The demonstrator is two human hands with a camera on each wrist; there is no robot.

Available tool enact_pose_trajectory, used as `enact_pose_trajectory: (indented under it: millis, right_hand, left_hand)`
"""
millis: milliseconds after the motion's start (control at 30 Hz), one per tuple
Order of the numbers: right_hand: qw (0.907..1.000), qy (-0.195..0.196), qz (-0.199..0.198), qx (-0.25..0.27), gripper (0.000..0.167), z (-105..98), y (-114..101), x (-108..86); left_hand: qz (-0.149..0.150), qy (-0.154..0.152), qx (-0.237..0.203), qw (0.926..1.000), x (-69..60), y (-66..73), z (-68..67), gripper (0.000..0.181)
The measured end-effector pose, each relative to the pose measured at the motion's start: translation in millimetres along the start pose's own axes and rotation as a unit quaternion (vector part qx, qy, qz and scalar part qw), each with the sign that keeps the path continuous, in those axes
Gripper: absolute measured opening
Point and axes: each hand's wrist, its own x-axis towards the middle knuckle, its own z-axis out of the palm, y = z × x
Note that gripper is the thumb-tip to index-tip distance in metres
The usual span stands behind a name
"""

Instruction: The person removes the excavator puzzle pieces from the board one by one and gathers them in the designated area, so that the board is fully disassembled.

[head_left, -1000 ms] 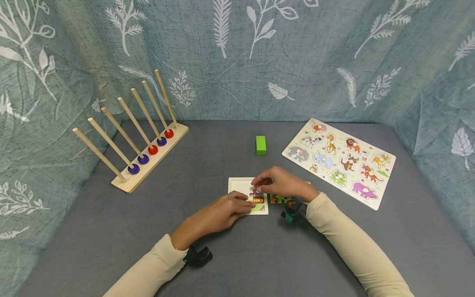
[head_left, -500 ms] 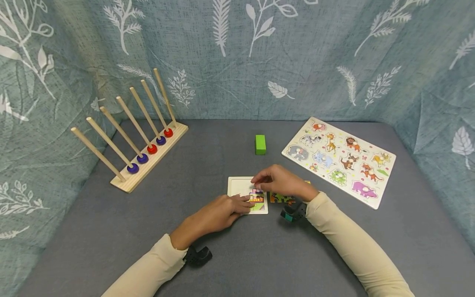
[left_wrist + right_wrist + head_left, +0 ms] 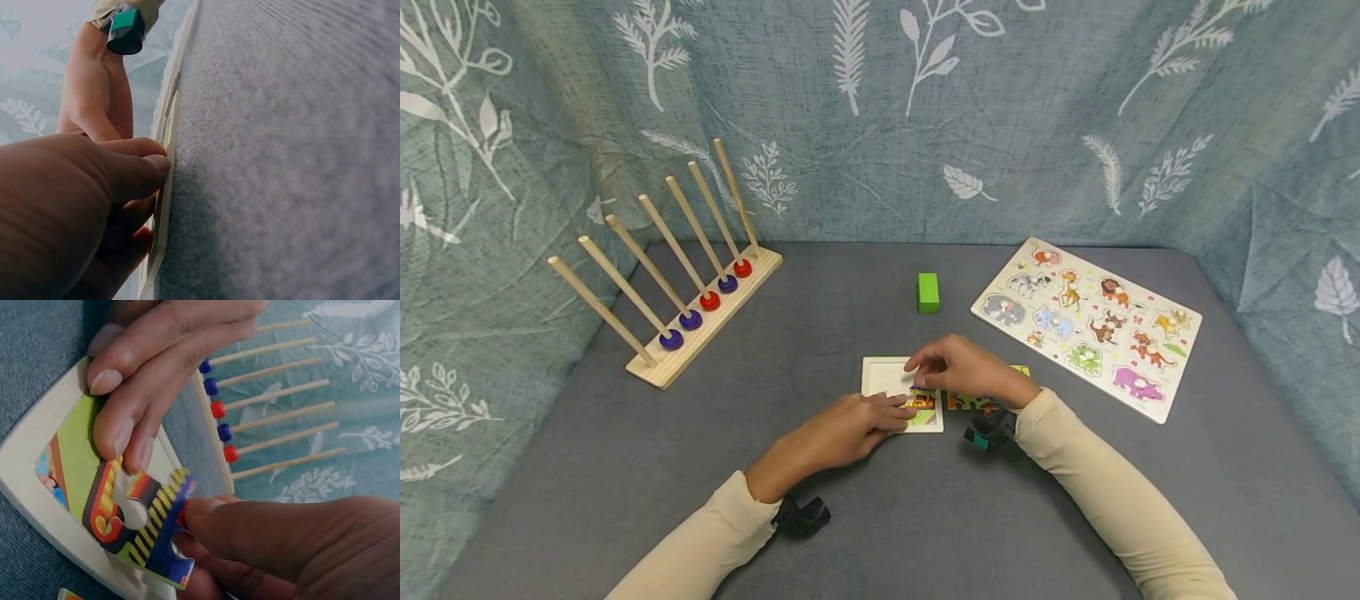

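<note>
A white puzzle tray (image 3: 886, 368) lies on the table, with a green and orange piece (image 3: 80, 444) set in its near right corner. The left hand (image 3: 853, 425) rests its fingers on the tray and that piece; in the right wrist view the fingertips (image 3: 112, 434) press the green part. Between thumb and fingers the right hand (image 3: 966, 367) pinches a blue piece with yellow and black stripes (image 3: 156, 531), tilted over the tray and overlapping the orange part. How far this piece is seated I cannot tell.
Other puzzle pieces (image 3: 970, 400) lie right of the tray, partly under the right wrist. A green block (image 3: 928, 293) stands behind. At the back right is an animal peg board (image 3: 1086, 321); a peg rack (image 3: 673, 360) with red and blue beads stands left.
The right hand has shifted very slightly left, and the striped piece it pinches has turned a little. The left hand's fingers have spread slightly and remain on the tray.
</note>
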Motion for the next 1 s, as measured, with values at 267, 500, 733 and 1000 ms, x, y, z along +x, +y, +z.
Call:
enact_pose_trajectory:
  millis: [267, 500, 733, 1000]
  right_hand:
    - [0.9996, -0.021, -0.002, -0.019, 0.012, 0.6, 6.5, -3.7]
    - [0.9995, -0.011, -0.002, -0.029, 0.016, -1.4, 4.8, -7.5]
    - [0.9987, 0.000, -0.005, -0.052, 0.018, -9.0, 4.3, -15.3]
    - [0.9993, 0.011, 0.015, -0.033, 0.021, -19.0, 5.2, -28.7]
  left_hand:
    - [0.016, 0.006, 0.004, 0.9999, -0.1, -0.3, -0.8, 0.023]
    - [0.012, -0.007, -0.007, 0.9999, -0.6, -3.1, -2.2, 0.022]
    - [0.003, -0.012, -0.020, 0.9997, -1.2, -3.8, -2.4, 0.024]
    - [-0.003, -0.005, -0.026, 0.9997, -0.2, -5.3, 0.4, 0.022]
